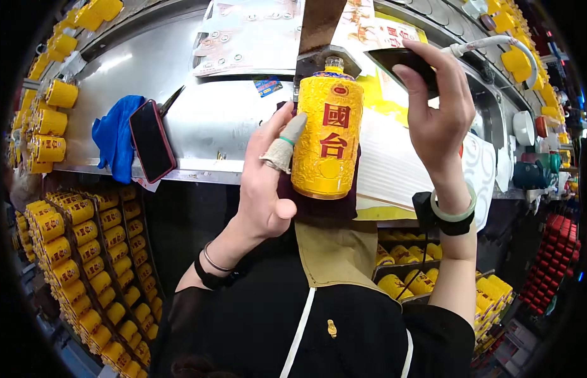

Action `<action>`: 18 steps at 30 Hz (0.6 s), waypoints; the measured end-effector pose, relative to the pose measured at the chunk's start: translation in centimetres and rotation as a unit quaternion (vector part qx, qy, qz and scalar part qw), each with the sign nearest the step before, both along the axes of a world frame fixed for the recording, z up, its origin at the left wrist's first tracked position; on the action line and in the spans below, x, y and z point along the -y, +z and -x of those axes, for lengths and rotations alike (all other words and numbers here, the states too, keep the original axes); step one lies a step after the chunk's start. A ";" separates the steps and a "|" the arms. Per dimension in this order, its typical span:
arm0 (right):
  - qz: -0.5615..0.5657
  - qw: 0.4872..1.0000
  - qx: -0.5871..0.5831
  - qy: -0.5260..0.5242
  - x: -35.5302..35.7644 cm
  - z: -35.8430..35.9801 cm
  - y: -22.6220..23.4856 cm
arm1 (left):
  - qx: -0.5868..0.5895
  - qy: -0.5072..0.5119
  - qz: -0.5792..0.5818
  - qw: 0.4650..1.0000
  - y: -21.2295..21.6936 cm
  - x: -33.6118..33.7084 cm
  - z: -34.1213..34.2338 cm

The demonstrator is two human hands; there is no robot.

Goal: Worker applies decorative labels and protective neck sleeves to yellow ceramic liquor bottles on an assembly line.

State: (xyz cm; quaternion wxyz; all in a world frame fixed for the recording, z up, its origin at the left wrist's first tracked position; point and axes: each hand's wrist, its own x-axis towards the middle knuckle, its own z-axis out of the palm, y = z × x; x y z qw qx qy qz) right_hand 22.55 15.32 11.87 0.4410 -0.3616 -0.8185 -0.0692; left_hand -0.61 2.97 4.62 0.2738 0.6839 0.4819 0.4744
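Observation:
A yellow embossed bottle (pixel 327 167) with red characters and a clear glass neck lies on a dark cloth (pixel 285 189) at the front of the bench. My left hand (pixel 263 183) is open at the bottle's left side. One of its fingers wears a cloth finger cover (pixel 283 151) held by a green band, and this finger appears to touch the bottle. Up and to the right of the bottle, my right hand (pixel 441 107) is raised, with a dark, flat, shiny piece (pixel 404 65) between thumb and fingers. What exactly this piece is does not show.
Printed sheets (pixel 246 38) lie behind the bottle on the metal bench (pixel 174 82). A phone (pixel 152 140) and a blue cloth (pixel 115 135) lie at the left edge. White paper (pixel 388 164) lies right of the bottle. Racks of yellow bottles (pixel 85 233) stand below; a white hose (pixel 495 42) curves at the back right.

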 end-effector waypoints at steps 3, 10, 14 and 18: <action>0.011 0.996 -0.084 -0.007 1.8 -0.2 -0.1 | -0.100 -0.020 -0.076 0.992 -0.4 -0.6 -1.1; 0.126 0.975 -0.173 -0.055 5.7 -1.1 -2.3 | -0.262 0.018 -0.043 0.964 2.3 0.2 -3.3; 0.123 0.974 -0.173 -0.080 6.2 -1.5 -3.1 | -0.252 0.043 -0.046 0.966 2.5 0.2 -4.3; 0.159 0.963 -0.196 -0.092 6.8 -1.6 -3.5 | -0.185 0.045 -0.069 0.979 1.0 0.4 -3.0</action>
